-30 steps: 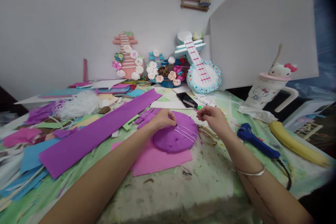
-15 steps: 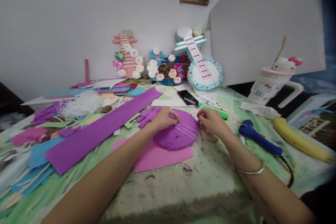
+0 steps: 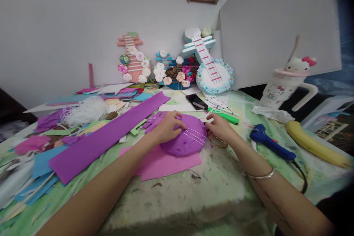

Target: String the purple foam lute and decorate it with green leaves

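A round purple paper-covered craft (image 3: 184,145), shaped like a small lute, lies on a pink sheet (image 3: 166,167) with its neck toward the left. Thin white strings (image 3: 195,135) run across its disc. My left hand (image 3: 170,127) is over the disc, thumb and fingertips closed at the strings' left ends. At the disc's right edge, my right hand (image 3: 218,129) pinches with thumb and fingers; what is between them is too small to make out. Gold-handled scissors (image 3: 219,143) lie just under that hand, partly hidden by it.
A long purple paper strip (image 3: 110,136), a white string bundle (image 3: 84,110) and paper scraps fill the left. Behind are a phone (image 3: 195,102), a green glue-like tube (image 3: 226,117) and finished instrument crafts (image 3: 212,73). Right: a blue glue gun (image 3: 272,143), banana (image 3: 315,145) and cup (image 3: 283,88).
My right hand has moved slightly left and down, closer to the disc's edge. My left hand has shifted a little left over the disc. The whole view has moved slightly.
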A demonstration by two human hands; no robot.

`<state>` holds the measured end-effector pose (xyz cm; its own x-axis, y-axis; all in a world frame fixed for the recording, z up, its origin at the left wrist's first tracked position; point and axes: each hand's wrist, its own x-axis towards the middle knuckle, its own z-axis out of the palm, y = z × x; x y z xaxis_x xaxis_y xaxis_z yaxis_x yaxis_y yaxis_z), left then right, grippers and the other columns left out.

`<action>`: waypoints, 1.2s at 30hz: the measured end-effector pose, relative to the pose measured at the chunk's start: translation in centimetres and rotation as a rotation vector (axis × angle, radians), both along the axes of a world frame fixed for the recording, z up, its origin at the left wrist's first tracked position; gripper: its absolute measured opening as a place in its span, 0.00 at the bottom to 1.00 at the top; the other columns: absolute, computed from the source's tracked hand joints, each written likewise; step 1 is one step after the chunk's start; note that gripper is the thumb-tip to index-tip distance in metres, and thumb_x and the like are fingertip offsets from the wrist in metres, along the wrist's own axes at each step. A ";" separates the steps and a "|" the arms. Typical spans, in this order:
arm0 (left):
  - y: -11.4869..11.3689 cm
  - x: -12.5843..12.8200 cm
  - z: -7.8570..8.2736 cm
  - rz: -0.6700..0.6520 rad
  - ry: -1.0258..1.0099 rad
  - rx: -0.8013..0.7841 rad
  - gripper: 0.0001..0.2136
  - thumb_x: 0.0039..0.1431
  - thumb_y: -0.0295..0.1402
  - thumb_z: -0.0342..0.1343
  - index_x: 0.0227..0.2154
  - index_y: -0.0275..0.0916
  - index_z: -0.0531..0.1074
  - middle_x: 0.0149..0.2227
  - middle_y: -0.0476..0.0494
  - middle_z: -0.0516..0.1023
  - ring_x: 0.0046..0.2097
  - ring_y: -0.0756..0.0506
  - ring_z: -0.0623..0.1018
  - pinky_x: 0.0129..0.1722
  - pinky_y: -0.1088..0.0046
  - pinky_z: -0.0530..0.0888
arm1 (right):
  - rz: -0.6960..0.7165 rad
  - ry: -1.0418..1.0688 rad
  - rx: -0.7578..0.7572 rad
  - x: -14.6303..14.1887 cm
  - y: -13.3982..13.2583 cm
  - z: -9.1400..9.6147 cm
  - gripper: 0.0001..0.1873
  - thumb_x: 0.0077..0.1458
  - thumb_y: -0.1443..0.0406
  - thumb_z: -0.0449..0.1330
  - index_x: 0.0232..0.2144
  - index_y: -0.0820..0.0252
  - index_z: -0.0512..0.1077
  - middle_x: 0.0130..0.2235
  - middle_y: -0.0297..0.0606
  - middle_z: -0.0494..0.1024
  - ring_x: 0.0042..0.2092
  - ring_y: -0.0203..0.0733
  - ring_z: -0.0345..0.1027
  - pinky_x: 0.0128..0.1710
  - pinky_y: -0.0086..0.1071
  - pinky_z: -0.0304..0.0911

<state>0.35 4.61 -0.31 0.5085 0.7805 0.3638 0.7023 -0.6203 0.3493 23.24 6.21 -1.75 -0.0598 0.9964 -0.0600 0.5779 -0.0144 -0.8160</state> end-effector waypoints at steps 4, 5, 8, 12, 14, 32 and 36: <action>-0.1 -0.5 -0.6 0.053 0.001 0.033 0.14 0.51 0.21 0.52 0.31 0.42 0.80 0.48 0.41 0.69 0.51 0.41 0.68 0.54 0.56 0.64 | -0.008 0.221 -0.110 -0.5 -0.4 0.5 0.17 0.51 0.69 0.57 0.43 0.60 0.59 0.22 0.30 0.72 0.20 0.38 0.69 0.18 0.26 0.60; -0.1 -0.6 -0.7 0.067 -0.020 0.024 0.13 0.51 0.21 0.52 0.30 0.42 0.80 0.48 0.41 0.69 0.51 0.40 0.68 0.55 0.56 0.64 | -0.004 0.274 -0.132 -0.8 -0.6 0.7 0.16 0.50 0.69 0.58 0.41 0.61 0.60 0.21 0.30 0.71 0.19 0.37 0.67 0.17 0.25 0.58; -0.4 -1.1 -0.6 0.091 -0.106 -0.021 0.14 0.52 0.21 0.50 0.30 0.42 0.80 0.47 0.41 0.70 0.51 0.41 0.69 0.55 0.57 0.63 | 0.042 0.429 -0.174 -1.5 -1.2 1.2 0.08 0.47 0.68 0.59 0.31 0.61 0.63 0.17 0.27 0.66 0.16 0.31 0.59 0.14 0.23 0.52; -1.5 -1.8 0.2 0.106 -0.219 -0.014 0.13 0.53 0.23 0.50 0.28 0.42 0.79 0.48 0.43 0.71 0.52 0.42 0.69 0.55 0.57 0.63 | 0.130 0.589 -0.197 -2.3 -1.8 1.5 0.12 0.45 0.64 0.59 0.19 0.59 0.59 0.14 0.24 0.58 0.15 0.27 0.51 0.15 0.23 0.50; -2.3 -2.1 0.7 0.105 -0.269 -0.003 0.12 0.53 0.23 0.50 0.26 0.41 0.78 0.48 0.43 0.71 0.52 0.42 0.69 0.56 0.58 0.62 | 0.161 0.636 -0.207 -2.6 -2.2 1.6 0.13 0.44 0.62 0.60 0.19 0.58 0.58 0.14 0.24 0.59 0.15 0.27 0.52 0.15 0.23 0.51; -6.9 -2.9 3.3 0.216 -1.055 -0.116 0.09 0.53 0.37 0.56 0.30 0.38 0.78 0.34 0.42 0.79 0.40 0.44 0.75 0.42 0.69 0.71 | 0.060 0.136 0.760 -5.2 -6.5 6.8 0.08 0.55 0.62 0.53 0.26 0.56 0.59 0.17 0.28 0.64 0.18 0.33 0.60 0.19 0.27 0.55; -6.8 -2.8 3.3 0.187 -1.048 -0.281 0.20 0.54 0.49 0.53 0.35 0.37 0.76 0.42 0.38 0.78 0.47 0.41 0.73 0.43 0.67 0.70 | 0.087 -0.399 1.206 -8.3 -6.0 4.8 0.09 0.57 0.66 0.50 0.24 0.57 0.59 0.22 0.34 0.66 0.23 0.35 0.60 0.21 0.29 0.49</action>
